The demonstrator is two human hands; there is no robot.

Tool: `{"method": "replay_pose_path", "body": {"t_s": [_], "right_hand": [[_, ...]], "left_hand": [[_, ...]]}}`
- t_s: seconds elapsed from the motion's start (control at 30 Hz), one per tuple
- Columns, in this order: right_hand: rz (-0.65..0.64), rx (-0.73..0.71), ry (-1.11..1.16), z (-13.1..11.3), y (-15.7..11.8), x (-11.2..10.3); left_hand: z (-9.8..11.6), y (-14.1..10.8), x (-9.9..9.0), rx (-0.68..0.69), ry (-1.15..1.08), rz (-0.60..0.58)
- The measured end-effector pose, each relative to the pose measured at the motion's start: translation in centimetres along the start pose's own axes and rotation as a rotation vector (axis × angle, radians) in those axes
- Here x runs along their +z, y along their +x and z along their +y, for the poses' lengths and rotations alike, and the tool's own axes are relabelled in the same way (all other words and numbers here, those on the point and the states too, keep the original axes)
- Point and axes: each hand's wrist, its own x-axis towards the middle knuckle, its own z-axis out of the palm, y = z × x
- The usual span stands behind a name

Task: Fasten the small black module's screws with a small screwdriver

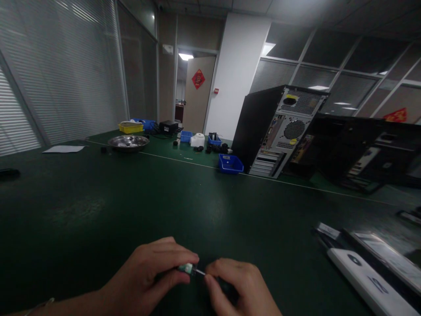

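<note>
Between the thumb and fingers of my left hand (158,270) is a small green and white part (187,268) with a dark end, low in the middle of the view. My right hand (241,285) is closed around a screwdriver-like tool with a thin metal shaft (200,272). The shaft points left and reaches the dark end of the small part; whether it goes inside cannot be made out. My right fingers cover most of the tool's grip. Both hands are close together above the green table (158,206).
A blue bin (230,164) stands in front of a tilted-looking computer tower (279,131). Further left are a metal bowl (128,143), a yellow tray (130,127) and a paper sheet (64,149). A white box-like device (371,278) lies at the right near a dark-framed panel.
</note>
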Motion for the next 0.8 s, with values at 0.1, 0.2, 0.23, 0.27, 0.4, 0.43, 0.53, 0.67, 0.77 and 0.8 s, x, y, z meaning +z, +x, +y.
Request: {"method": "replay_pose_path", "body": {"t_s": [0.1,0.2,0.23,0.27,0.4,0.43,0.53,0.67,0.77,0.8], "right_hand": [[0.005,0.001,0.038,-0.23,0.06,-0.1],[0.018,-0.004,0.05,-0.27,0.04,0.04],[0.024,-0.005,0.057,-0.26,0.03,0.11],[0.033,-0.006,0.064,-0.25,0.02,0.17],[0.048,-0.023,0.075,-0.31,0.01,0.18],[0.048,-0.024,0.075,-0.35,0.01,0.12],[0.056,-0.01,0.071,-0.42,0.04,-0.01],[0.077,0.001,0.066,-0.39,0.07,-0.02],[0.11,0.011,0.077,-0.36,-0.03,-0.09],[0.126,0.015,0.092,-0.35,-0.12,-0.15]], "left_hand": [[0.1,0.07,-0.03,-0.046,-0.057,0.013],[0.25,0.12,0.04,-0.081,-0.095,0.012],[0.27,0.12,0.1,-0.086,-0.107,0.007],[0.27,0.11,0.17,-0.088,-0.119,0.002],[0.1,-0.04,0.4,-0.088,-0.128,-0.01],[0.03,-0.08,0.41,-0.097,-0.123,-0.009],[-0.08,-0.13,0.37,-0.146,-0.113,-0.007],[0.15,0.03,0.28,-0.319,-0.204,0.001],[0.29,0.2,0.35,-0.431,-0.37,0.018],[0.25,0.24,0.41,-0.432,-0.428,0.011]]}}
